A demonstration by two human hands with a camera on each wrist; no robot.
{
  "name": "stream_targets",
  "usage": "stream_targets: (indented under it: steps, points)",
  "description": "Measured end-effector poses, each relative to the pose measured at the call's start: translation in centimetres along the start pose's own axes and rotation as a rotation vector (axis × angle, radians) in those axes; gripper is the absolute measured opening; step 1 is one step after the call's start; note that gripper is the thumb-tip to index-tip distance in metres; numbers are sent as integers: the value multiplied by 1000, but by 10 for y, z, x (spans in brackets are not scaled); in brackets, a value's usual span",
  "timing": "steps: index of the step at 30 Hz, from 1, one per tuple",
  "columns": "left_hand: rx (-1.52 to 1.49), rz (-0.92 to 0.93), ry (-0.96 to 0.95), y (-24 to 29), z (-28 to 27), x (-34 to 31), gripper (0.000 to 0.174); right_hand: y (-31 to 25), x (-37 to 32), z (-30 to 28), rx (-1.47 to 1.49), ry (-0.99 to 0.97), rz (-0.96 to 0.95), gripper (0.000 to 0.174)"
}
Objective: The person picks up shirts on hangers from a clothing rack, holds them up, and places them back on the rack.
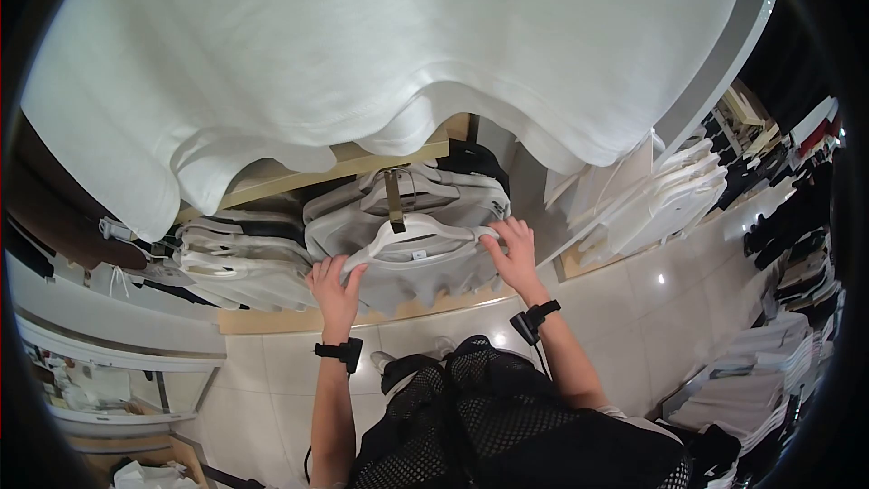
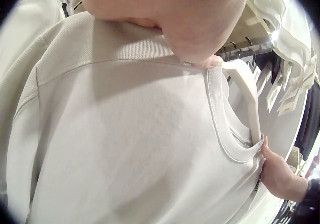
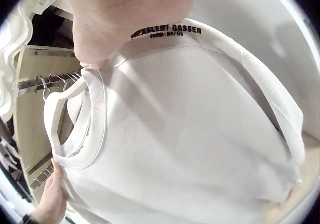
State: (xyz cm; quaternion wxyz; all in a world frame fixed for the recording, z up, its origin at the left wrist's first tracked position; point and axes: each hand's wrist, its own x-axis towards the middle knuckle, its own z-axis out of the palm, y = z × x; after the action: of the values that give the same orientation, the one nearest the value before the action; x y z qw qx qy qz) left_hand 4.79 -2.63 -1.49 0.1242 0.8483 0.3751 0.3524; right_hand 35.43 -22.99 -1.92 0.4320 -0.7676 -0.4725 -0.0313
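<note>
A pale crew-neck sweatshirt (image 2: 130,114) hangs on a white hanger (image 1: 418,228) at the front end of a metal rail (image 1: 393,195). At one shoulder my left hand (image 1: 337,297) grips the fabric, its thumb beside the neckline. My right hand (image 1: 515,258) holds the other shoulder in the same way, thumb near the collar (image 3: 98,119). Dark printed lettering (image 3: 170,30) runs along the shoulder under the right hand. A small white label (image 1: 419,254) shows inside the neck. The palms hide part of both shoulders in the wrist views.
More pale tops (image 1: 240,258) hang on the left, and others (image 1: 661,204) on the right. A large white garment (image 1: 389,36) hangs overhead, close to the head camera. Below the rack runs a wooden base ledge (image 1: 272,321), with pale floor tiles (image 1: 240,367) in front.
</note>
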Motion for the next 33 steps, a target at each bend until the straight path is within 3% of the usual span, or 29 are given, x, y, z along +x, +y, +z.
stream_targets:
  steps: [8, 14, 33]
  points:
    - [56, 19, 60, 9, -3, -10, 30, 0, -2, -1, 2, 3, -7, 25]
    - [97, 10, 100, 5, 2, -15, 37, 2, -3, 2, 29, 53, -2, 24]
    - [99, 17, 116, 1, 9, -16, 22, 8, 2, 13, -5, 166, -37, 26]
